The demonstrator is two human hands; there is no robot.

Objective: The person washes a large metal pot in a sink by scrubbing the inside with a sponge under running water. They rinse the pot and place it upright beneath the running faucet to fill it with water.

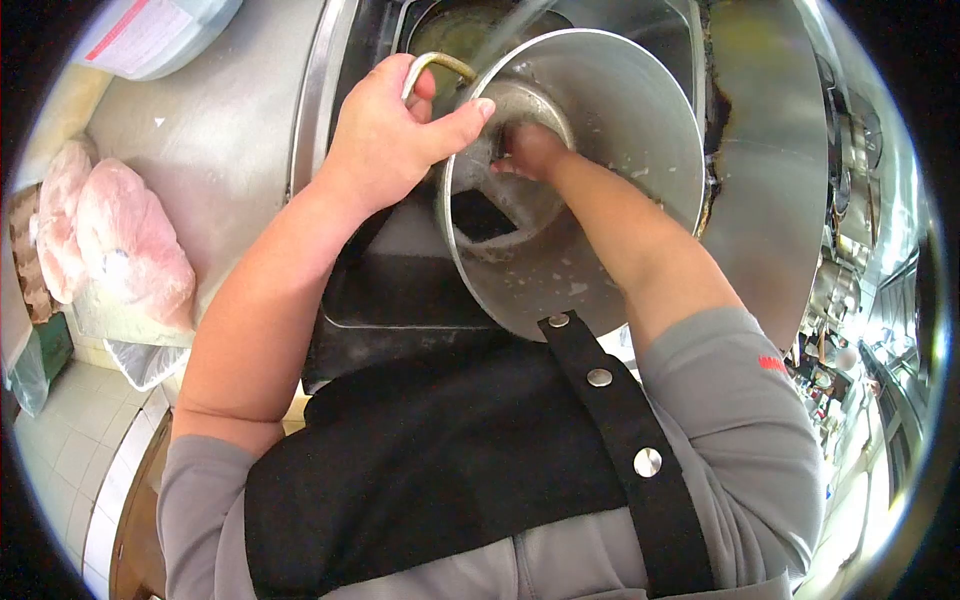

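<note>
A large, deep metal pot [640,110] lies tilted over the sink, its mouth toward me. My left hand [385,135] is closed round the pot's loop handle [440,62], its thumb against the rim. My right hand [535,152] reaches deep inside, near the bottom of the pot. Its fingers are curled in; what they hold, if anything, is hidden. Pale wet spots and patches mark the inner wall.
The metal sink [318,110] is under the pot. At left, clear bags of pale pink contents [135,235] lie on the metal counter [235,130], with a large labelled container [165,35] behind. Shelved metal pots [840,290] stand at far right.
</note>
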